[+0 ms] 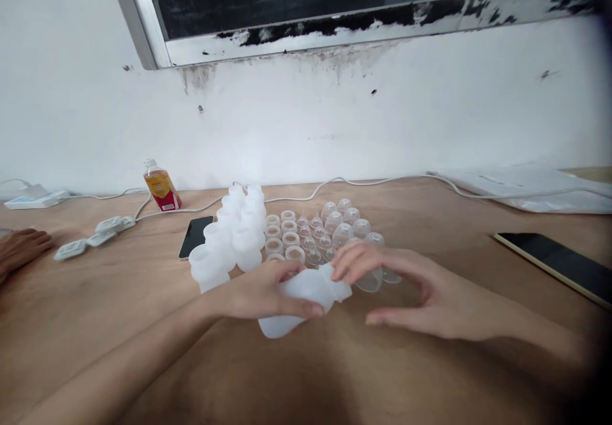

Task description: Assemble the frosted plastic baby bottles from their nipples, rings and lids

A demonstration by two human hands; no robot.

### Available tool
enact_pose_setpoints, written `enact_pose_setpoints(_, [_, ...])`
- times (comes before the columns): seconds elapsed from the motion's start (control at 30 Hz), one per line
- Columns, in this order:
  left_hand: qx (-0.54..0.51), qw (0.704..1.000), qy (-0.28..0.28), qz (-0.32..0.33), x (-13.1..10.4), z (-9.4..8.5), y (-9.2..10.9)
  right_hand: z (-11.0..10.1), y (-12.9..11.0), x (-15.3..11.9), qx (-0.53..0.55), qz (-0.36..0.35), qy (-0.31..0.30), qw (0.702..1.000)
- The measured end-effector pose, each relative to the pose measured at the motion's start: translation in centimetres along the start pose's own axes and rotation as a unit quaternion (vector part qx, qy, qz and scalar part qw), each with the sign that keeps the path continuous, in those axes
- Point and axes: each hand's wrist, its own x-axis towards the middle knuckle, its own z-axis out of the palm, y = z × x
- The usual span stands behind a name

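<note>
My left hand (pixel 268 294) is wrapped round a translucent white baby bottle (pixel 306 291), which lies tilted with its neck toward the right. By the bottle's neck, my right hand (pixel 401 285) has its thumb and fingers wide apart; the fingertips are at the neck, perhaps touching it. Behind the hands stand rows of similar white bottles (pixel 246 230). Beside them are several clear collar rings (pixel 273 245), small clear nipples (pixel 324 242) and clear dome caps (pixel 351 216). Part of the front of these rows is hidden by my hands.
A drink bottle (pixel 163 188) stands near the wall. One phone (pixel 196 237) lies left of the rows, another phone (pixel 559 266) at the right. A white cable (pixel 335 181) runs along the back past a plastic bag (pixel 526 189). Another person's hand (pixel 21 250) rests at the left edge.
</note>
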Motion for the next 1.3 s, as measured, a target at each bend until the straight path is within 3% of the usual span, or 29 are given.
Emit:
enact_pose_setpoints(0.17, [0.102,0.986,0.128,0.022,-0.4,1.2,-0.6,1.3,0.5,0.4,-0.01,0.148,0.103,0.984])
enact_pose_setpoints(0.3, [0.169,0.967,0.176,0.076,-0.3,1.5,-0.7,2.1,1.2,0.6,0.072,0.22,0.035,0.972])
enact_pose_setpoints(0.4, [0.144,0.978,0.136,0.064,-0.8,1.4,-0.4,1.8,1.3,0.2,0.054,0.178,0.024,0.982])
enact_pose_setpoints(0.57, [0.084,0.994,0.04,0.06,-2.8,1.0,0.3,1.1,1.7,-0.8,-0.076,0.003,0.037,0.996])
enact_pose_setpoints(0.67, [0.118,0.987,0.104,0.043,-4.1,1.0,-0.3,1.2,2.2,-1.1,-0.134,-0.02,0.041,0.99])
enact_pose_setpoints(0.73, [0.179,0.96,0.21,0.039,-4.9,1.1,-1.0,1.7,2.3,-1.1,-0.165,-0.019,0.015,0.986])
enact_pose_setpoints(0.83, [0.304,0.891,0.332,0.06,-5.7,0.9,-1.9,2.9,2.0,-0.9,-0.19,-0.015,-0.049,0.98])
enact_pose_setpoints(0.93, [0.428,0.828,0.356,0.056,-6.0,0.5,-2.6,4.5,1.6,-0.6,-0.172,0.018,-0.097,0.98])
enact_pose_setpoints(1.03, [0.489,0.789,0.371,0.033,-5.8,0.1,-3.3,5.6,1.5,-0.3,-0.142,0.056,-0.1,0.983])
enact_pose_setpoints(1.3, [0.487,0.763,0.425,0.014,-4.8,-0.8,-5.3,6.3,1.8,-0.2,-0.119,0.088,-0.081,0.986])
